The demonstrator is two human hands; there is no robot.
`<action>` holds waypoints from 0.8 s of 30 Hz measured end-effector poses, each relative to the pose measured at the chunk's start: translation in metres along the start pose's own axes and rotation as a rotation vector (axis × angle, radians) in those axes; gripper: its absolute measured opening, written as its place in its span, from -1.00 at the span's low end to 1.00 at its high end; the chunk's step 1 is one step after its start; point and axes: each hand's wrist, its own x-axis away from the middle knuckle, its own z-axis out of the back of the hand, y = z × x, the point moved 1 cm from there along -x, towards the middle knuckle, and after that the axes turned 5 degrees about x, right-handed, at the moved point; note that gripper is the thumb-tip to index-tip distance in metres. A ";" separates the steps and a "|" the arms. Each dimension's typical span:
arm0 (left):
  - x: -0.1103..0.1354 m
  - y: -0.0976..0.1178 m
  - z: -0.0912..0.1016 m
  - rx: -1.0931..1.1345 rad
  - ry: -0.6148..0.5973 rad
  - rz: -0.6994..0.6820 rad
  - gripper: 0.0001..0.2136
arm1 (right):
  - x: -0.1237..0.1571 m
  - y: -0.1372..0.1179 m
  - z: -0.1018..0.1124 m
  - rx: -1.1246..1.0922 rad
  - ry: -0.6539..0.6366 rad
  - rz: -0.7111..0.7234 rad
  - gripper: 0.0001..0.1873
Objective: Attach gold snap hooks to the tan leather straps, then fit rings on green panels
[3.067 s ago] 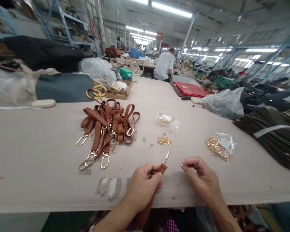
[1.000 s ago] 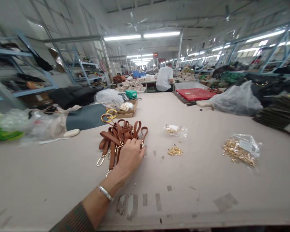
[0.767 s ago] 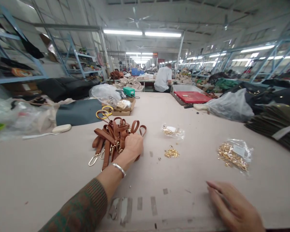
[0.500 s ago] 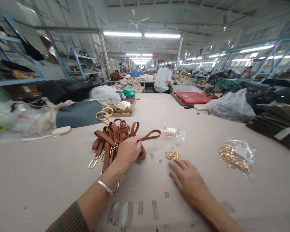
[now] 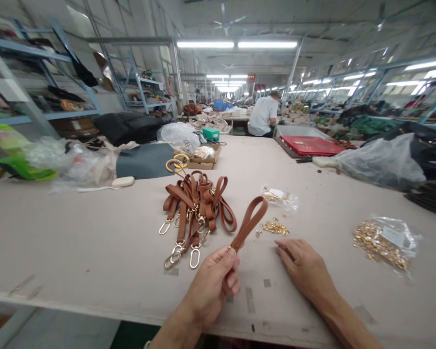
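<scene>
My left hand (image 5: 216, 281) is closed around the lower end of a brown leather wrist strap (image 5: 251, 220), whose loop points up and to the right. Fingers cover the strap's other end. Left of it lies a heap of similar brown straps (image 5: 181, 208) with gold clasps. Resting on the table, my right hand (image 5: 305, 264) has its fingers stretched forward, no held object visible. Just beyond its fingertips is a small loose pile of gold metal fittings (image 5: 275, 227). Behind that pile sits a small clear bag of gold fittings (image 5: 279, 196).
A larger bag of gold pieces (image 5: 383, 242) lies at right. Farther back are a cardboard box (image 5: 205, 162), yellow rings (image 5: 177, 163), a green box (image 5: 210, 134), and a red stack (image 5: 308, 145). A person (image 5: 263, 116) in a light shirt works beyond the table (image 5: 94, 228).
My left hand has drawn one strap out of the heap and brought it nearer and rightward. My right hand stays by the gold pile, which looks more spread out. The view has turned slightly left.
</scene>
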 end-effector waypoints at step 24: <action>0.070 -0.074 -0.005 0.019 -0.047 0.280 -0.62 | 0.117 -0.090 0.038 -1.001 -0.085 -0.662 -0.79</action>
